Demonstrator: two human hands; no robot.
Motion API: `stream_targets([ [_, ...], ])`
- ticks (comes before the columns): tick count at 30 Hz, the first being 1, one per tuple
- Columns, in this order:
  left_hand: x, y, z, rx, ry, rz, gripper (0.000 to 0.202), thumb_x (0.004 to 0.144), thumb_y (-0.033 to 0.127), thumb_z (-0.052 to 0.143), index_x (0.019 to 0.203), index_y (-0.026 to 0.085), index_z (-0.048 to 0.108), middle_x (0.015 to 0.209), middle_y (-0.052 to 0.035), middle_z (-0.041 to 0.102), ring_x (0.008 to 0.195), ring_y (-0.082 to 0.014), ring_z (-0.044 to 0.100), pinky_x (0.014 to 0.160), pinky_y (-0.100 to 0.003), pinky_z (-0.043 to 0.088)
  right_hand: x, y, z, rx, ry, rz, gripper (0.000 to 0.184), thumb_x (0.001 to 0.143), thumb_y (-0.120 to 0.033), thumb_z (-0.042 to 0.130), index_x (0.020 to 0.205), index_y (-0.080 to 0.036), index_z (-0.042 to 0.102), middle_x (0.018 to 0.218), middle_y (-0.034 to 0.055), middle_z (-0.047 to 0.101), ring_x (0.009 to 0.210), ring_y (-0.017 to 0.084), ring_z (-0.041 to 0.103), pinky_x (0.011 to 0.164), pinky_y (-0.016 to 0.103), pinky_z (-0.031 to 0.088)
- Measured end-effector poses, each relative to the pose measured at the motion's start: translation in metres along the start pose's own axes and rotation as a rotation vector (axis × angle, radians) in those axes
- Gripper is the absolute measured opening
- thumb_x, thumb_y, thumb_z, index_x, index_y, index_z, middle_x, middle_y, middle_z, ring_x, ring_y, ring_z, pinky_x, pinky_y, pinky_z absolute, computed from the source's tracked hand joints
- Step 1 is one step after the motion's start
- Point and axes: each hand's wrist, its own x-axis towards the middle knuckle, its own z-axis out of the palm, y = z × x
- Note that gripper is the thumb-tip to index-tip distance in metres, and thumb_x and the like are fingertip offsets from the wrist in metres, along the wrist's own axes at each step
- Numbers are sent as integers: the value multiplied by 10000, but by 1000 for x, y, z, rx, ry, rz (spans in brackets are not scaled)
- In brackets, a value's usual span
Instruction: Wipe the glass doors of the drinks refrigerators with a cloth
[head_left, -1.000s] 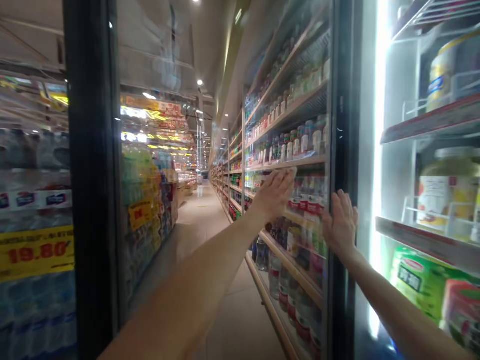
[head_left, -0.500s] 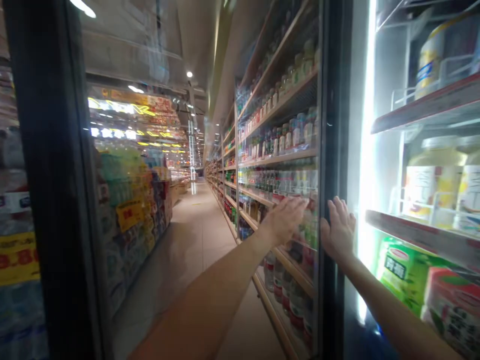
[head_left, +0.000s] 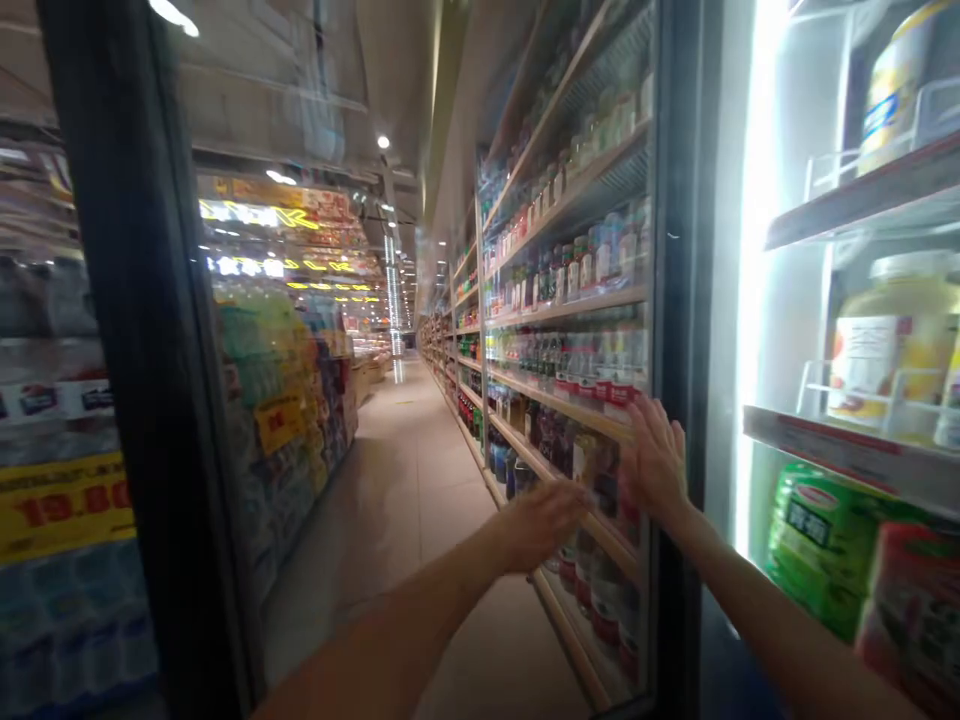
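Observation:
A glass fridge door [head_left: 420,250] with a black frame stands swung out in front of me, and the shop aisle shows through it. My right hand [head_left: 654,462] lies flat and open, fingers spread, against the glass beside the door's dark right frame edge [head_left: 679,300]. My left hand [head_left: 541,522] is lower, away from the upper glass, fingers stretched forward and holding nothing. To the right the lit fridge interior [head_left: 757,250] is exposed.
Fridge shelves [head_left: 847,455] on the right carry large yellow-labelled jars [head_left: 889,340] and green packs [head_left: 817,545]. Through the glass, long shelves of bottles [head_left: 570,360] line the tiled aisle [head_left: 412,470]. Stacked goods with a yellow price sign [head_left: 64,505] stand left.
My left hand has dropped from the glass at shoulder height to a lower position. My right hand has stayed flat on the glass by the door edge and shifted slightly left.

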Motion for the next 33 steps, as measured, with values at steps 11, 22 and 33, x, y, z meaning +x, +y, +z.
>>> stream_targets([
  [11,-43,5,-9,11,-24,-71,378,899,199,345,1223,122,523,1422,-61,386,1305,-199,362,1118,-382,282,-3,-30,5,65,7,-81,547,872,-287,385,1403,-221,272,1430,148,353,1333,292,304,1028,556,279],
  [22,-142,-22,-67,103,-85,-216,395,868,185,391,1248,170,497,1454,-57,325,1349,-210,280,1133,-427,228,-9,-100,9,201,52,-247,614,850,-212,425,1425,-254,215,1464,112,304,1359,265,255,1083,518,214],
  [33,-178,-37,-90,231,-20,-315,405,858,178,434,1260,161,483,1462,-40,306,1377,-227,202,1142,-421,183,3,-160,8,264,45,-392,583,846,-186,424,1402,-216,252,1411,138,386,1359,259,258,1074,513,232],
])
